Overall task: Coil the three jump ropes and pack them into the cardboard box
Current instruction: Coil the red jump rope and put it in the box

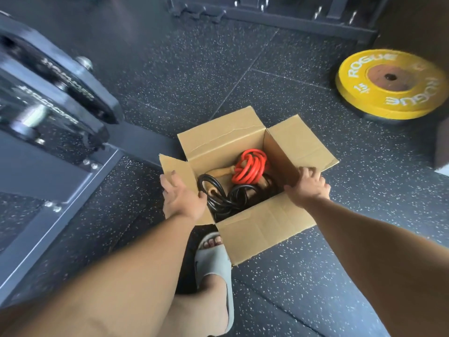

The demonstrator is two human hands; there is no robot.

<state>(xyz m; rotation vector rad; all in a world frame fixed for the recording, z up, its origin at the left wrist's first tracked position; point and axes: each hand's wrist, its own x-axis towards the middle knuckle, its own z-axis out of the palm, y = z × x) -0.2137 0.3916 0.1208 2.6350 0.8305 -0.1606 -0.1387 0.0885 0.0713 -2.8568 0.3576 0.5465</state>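
The packing step looks about done: the red coil point(251, 166) lies in the cardboard box point(218, 154) between your hands, and the black coils point(226, 194) sit just beside your left thumb; I cannot tell whether the black is one rope or two. Your left hand point(182, 198) clasps the left flap point(177, 166), thumb inside. Your right hand point(308, 186) curls its fingers over the right flap point(303, 144) at its fold. Next, probably fold both flaps inward over the ropes.

The black ropes point(230, 198) dip behind the near flap point(262, 227) — their count unclear.
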